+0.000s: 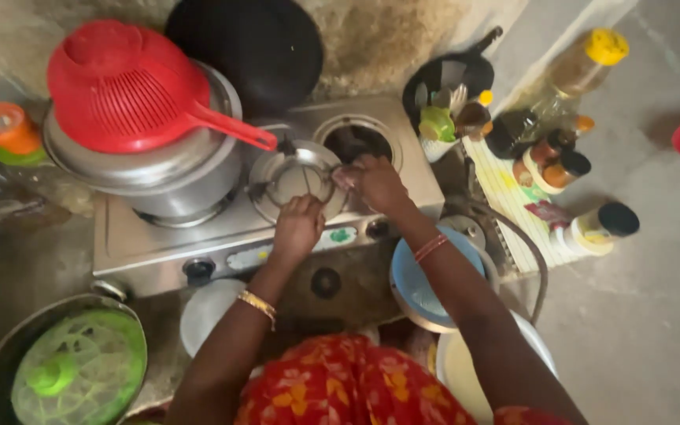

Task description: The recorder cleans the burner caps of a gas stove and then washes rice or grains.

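A steel two-burner gas stove (151, 240) sits on the floor in front of me. My left hand (299, 224) grips the near rim of a round metal burner tray with its pan support (291, 175), held over the stove's middle. My right hand (375, 182) holds the same piece at its right edge. The right burner well (353, 138) lies uncovered just behind my right hand. On the left burner stands a large steel pot (159, 177) with a red plastic colander (127, 86) upside down on it, its handle pointing toward the tray.
A black pan (253, 43) leans on the wall behind the stove. Jars, bottles and a utensil cup (440, 126) crowd a mat (505, 205) at right. A blue-lidded bowl (419, 283) and a pot with a green lid (72, 370) sit near my knees. A hose (533, 260) loops at right.
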